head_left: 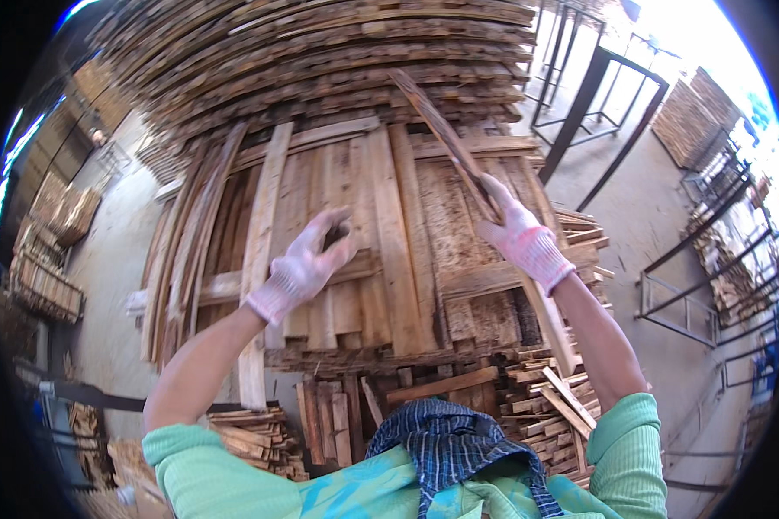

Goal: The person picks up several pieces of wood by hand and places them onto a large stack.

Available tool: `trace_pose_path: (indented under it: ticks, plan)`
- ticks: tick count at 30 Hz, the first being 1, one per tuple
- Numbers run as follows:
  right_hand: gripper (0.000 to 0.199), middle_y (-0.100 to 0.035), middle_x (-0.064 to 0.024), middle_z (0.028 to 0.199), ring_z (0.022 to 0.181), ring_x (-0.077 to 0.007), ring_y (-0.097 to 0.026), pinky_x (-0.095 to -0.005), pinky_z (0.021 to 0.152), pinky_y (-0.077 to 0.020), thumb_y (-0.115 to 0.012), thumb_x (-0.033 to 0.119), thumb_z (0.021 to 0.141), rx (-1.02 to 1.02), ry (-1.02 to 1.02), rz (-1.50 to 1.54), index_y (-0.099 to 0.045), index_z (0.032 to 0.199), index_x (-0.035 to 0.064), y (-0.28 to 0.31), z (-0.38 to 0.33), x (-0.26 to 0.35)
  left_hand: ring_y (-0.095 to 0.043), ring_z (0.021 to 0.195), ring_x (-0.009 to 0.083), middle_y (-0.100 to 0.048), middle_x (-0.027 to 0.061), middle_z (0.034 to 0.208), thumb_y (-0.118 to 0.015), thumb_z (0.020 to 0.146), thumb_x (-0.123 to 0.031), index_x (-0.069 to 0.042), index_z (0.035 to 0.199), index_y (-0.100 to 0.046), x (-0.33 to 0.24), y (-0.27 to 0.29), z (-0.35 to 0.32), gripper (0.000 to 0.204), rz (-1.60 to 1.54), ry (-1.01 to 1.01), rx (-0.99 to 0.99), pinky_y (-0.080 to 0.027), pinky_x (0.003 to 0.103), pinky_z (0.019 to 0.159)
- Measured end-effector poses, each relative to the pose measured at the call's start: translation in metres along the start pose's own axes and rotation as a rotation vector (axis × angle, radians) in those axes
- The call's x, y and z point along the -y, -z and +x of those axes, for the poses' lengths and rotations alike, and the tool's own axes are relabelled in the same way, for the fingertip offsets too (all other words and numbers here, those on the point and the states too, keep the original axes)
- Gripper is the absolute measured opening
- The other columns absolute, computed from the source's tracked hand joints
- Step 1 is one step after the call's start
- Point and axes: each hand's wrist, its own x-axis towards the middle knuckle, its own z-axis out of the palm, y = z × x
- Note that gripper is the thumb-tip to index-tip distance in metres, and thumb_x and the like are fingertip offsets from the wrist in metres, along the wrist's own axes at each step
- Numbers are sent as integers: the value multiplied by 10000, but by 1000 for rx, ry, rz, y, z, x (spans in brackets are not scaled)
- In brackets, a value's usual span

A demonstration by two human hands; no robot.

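Observation:
My right hand (515, 227), in a pale pink and white knit glove, is closed on the near end of a long, narrow wooden plank (446, 130). The plank is dark along its edge and slants up and away to the left, over the pile. My left hand (316, 251), gloved alike, hovers over the boards with its fingers curved apart and nothing in them. Beneath both hands lies a layer of wooden boards (394, 233) set side by side, with crosswise strips (485, 278) over them. A pale loose board (267, 208) runs lengthwise beside my left hand.
A tall stack of layered planks (320, 65) rises at the far side. Short offcuts (545, 398) are heaped close to my body. Black metal frames (593, 104) stand on the concrete floor to the right, and more wood stacks (61, 208) stand at the left.

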Motion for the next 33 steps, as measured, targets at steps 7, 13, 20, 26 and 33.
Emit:
trace_pose_path:
  ticks: [7, 13, 20, 26, 33]
  plan:
    - [561, -613, -200, 1148, 803, -225, -569, -383, 727, -526, -589, 183, 925, 269, -10, 554, -407, 1440, 57, -112, 33, 166, -556, 1060, 100, -596, 29, 1188, -581, 1027, -137, -23, 1345, -549, -139, 25, 17, 339, 58, -424, -364, -479, 266, 949]
    - [234, -716, -230, 838, 817, -389, -704, -461, 712, -580, -635, 203, 756, -89, 357, 17, -772, 828, 27, -162, 27, 153, -574, 1061, 137, -608, 60, 1209, -573, 959, 6, -13, 1371, -547, -148, -62, 34, 414, 440, -484, 126, -492, 304, 945]
    - [233, -635, -165, 1017, 974, -336, -636, -445, 905, -516, -593, 169, 850, -569, 450, 49, -621, 1027, 20, -74, -92, 59, -587, 1101, 171, -577, 88, 1290, -563, 903, 108, -16, 1365, -566, -161, -180, 38, 478, 587, -746, 616, -466, 295, 989]
    - [269, -666, -202, 988, 894, -341, -666, -455, 804, -577, -548, 156, 901, -392, -554, -48, -627, 1123, 27, -9, -338, -86, -667, 1098, 219, -647, 119, 1257, -619, 881, 83, -7, 1276, -621, -193, -328, 40, 406, 649, -918, 999, -549, 302, 953]
    - [362, -615, -239, 1178, 1041, -456, -610, -505, 938, -509, -513, 326, 944, -668, -1474, 183, -607, 1202, 90, -149, -580, -151, -676, 991, 212, -629, 149, 1245, -639, 971, -262, -68, 1393, -540, -129, -587, -21, 475, 1137, -968, 1624, -603, 276, 797]
